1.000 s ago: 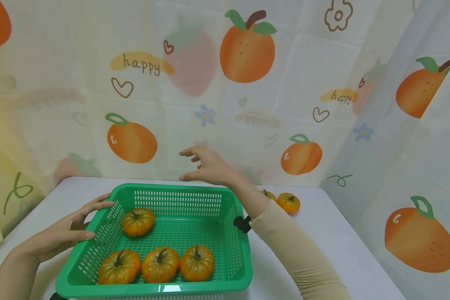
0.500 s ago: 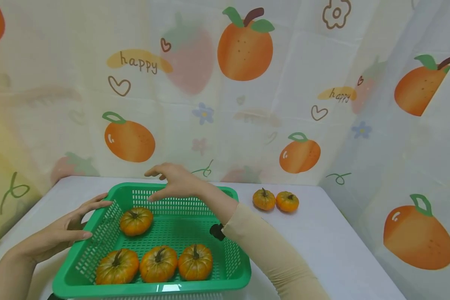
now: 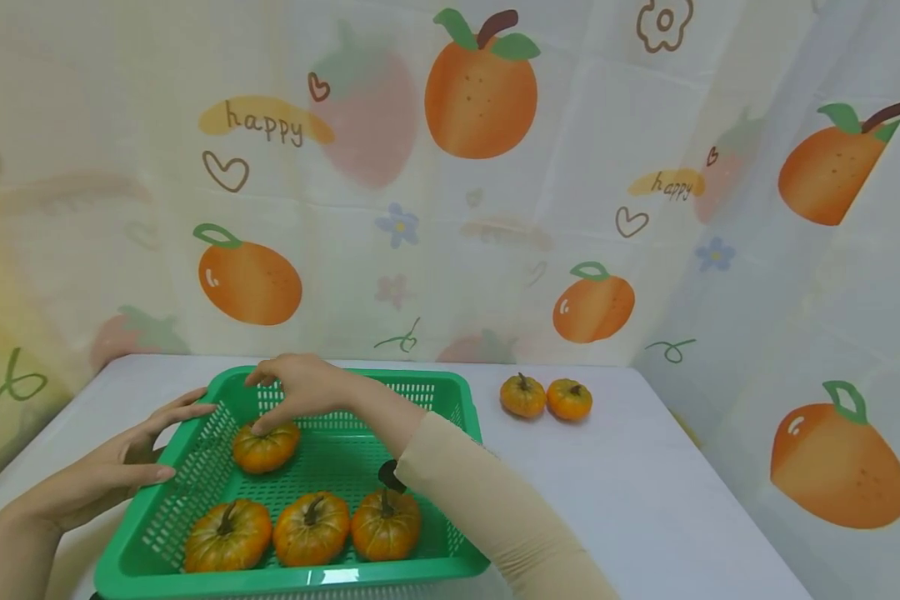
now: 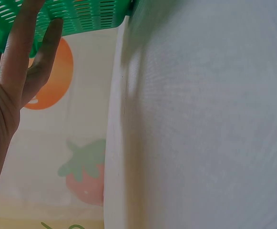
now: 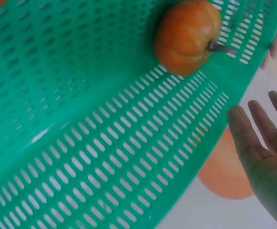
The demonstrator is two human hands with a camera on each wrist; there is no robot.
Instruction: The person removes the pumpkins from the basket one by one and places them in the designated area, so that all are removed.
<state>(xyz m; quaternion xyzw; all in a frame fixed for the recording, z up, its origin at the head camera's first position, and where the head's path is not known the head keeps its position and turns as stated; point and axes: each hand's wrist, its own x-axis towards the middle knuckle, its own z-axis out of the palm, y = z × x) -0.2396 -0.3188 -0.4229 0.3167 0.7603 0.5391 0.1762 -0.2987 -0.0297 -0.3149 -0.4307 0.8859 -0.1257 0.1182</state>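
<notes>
A green plastic basket (image 3: 461,467) stands on the table with several small orange pumpkins inside. Three pumpkins (image 3: 311,531) line its near side, stems up; another pumpkin (image 3: 264,450) sits in its back left corner. My right hand (image 3: 307,387) hovers over that corner pumpkin, fingers spread and thumb pointing down, overlapping its top in the head view. The right wrist view shows the fingers (image 5: 241,129) apart from the pumpkin (image 5: 188,38), holding nothing. My left hand (image 3: 101,479) rests on the basket's left rim; its fingers (image 4: 19,52) lie extended against the side wall.
Two more small pumpkins (image 3: 546,398) sit side by side on the white table (image 3: 615,492), right of the basket. Behind the table hangs a fruit-printed curtain (image 3: 435,250). A small black object (image 3: 392,476) is at my right wrist.
My right hand has moved left and down, from beyond the basket's back rim to over the corner pumpkin. The left hand stays at the rim, and the pumpkins keep their places.
</notes>
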